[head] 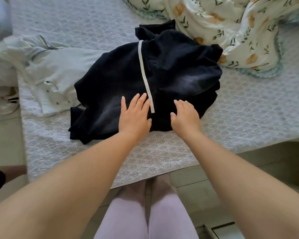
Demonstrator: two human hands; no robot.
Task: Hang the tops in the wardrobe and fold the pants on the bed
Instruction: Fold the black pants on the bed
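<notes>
Head view, looking down. Bed (pixel 248 109) fills the upper frame; its near edge runs slantwise in front of the person's legs, its left edge drops to tiled floor. Bare bedspread to the right of the pile and in a band between the pile and the near edge. Floral quilt (pixel 231 23) bunched at far right, touching the pile's far side. Black pants (pixel 171 69) lie mid-bed in a loose heap, not squared. Pale green shirt (pixel 59 66) spread at left, partly under the pants' left side. White strip (pixel 143 69) runs down over the black cloth. Both arms reach forward, bare. Left hand (pixel 135 116) flat on the pants, fingers straight and spread, beside the strip's near end. Right hand (pixel 185 118) rests on the pants near their front edge, fingers loosely bent, gripping nothing
</notes>
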